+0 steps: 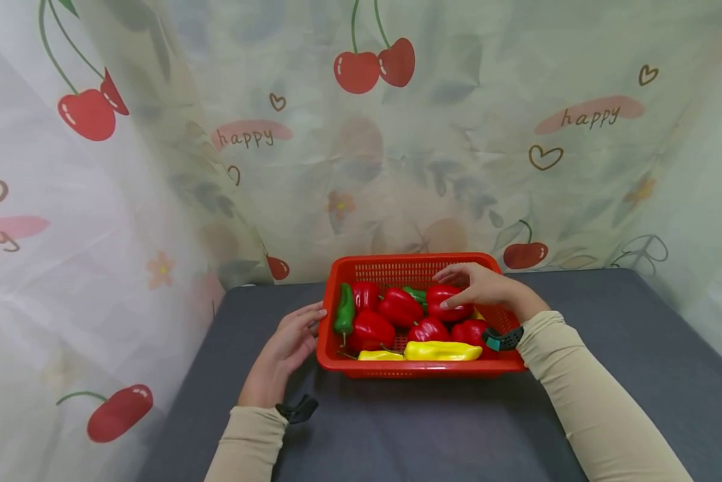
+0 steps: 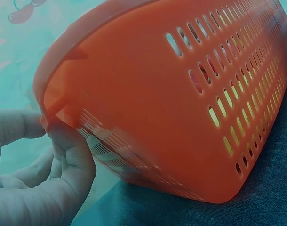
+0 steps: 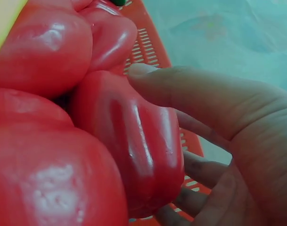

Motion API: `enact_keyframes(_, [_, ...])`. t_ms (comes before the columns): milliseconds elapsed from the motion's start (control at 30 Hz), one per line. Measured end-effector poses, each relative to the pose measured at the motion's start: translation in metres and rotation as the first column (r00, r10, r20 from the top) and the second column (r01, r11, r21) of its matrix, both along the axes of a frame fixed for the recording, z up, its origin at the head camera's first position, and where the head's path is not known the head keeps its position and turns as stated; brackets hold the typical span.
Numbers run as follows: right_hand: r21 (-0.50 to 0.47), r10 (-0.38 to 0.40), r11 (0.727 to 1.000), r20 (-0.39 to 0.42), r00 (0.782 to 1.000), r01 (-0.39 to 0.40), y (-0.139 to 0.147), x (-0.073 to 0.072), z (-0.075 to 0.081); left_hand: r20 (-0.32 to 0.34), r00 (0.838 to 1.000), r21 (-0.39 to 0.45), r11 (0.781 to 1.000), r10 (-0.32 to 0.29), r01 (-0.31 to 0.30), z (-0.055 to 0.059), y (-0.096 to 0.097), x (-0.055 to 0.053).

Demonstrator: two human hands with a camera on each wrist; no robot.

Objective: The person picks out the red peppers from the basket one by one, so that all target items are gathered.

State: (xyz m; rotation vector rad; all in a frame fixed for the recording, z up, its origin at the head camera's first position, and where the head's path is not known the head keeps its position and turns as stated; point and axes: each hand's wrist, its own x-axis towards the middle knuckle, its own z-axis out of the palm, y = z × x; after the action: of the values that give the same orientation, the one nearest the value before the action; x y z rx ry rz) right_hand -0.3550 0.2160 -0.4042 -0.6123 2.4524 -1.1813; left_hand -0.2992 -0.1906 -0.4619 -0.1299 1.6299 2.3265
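Note:
A red plastic basket (image 1: 421, 367) with slotted walls holds several red bell peppers (image 1: 400, 306). At its left end, my left hand (image 1: 289, 341) pinches the rim, thumb on the edge and bent fingers beneath it, as the left wrist view shows up close. My right hand (image 1: 487, 286) reaches into the back right part of the basket. It grips a red bell pepper (image 3: 134, 146) lying there, with the thumb across its near top and the fingers round its far side.
Inside the basket, a long green pepper (image 1: 345, 309) lies along the left wall, and two yellow peppers (image 1: 442, 351) lie along the front. The basket stands on a dark grey tabletop (image 1: 421, 428). Behind it hangs a curtain (image 1: 367, 167) printed with cherries.

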Motion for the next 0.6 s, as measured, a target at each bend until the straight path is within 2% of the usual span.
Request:
enact_keyframes(267, [0.017,0.002,1.000,0.073,0.997,-0.003,0.0007,-0.0016,-0.0043,-0.001,1.000,0.019,1.000,0.000,0.000,-0.0002,0.0016,-0.0003])
enact_keyframes(600, [0.024,0.014,1.000,0.053,0.998,-0.016,0.0012,-0.0048,-0.0072,-0.005,1.000,0.012,1.000,-0.002,0.002,0.0003,0.0003,0.0004])
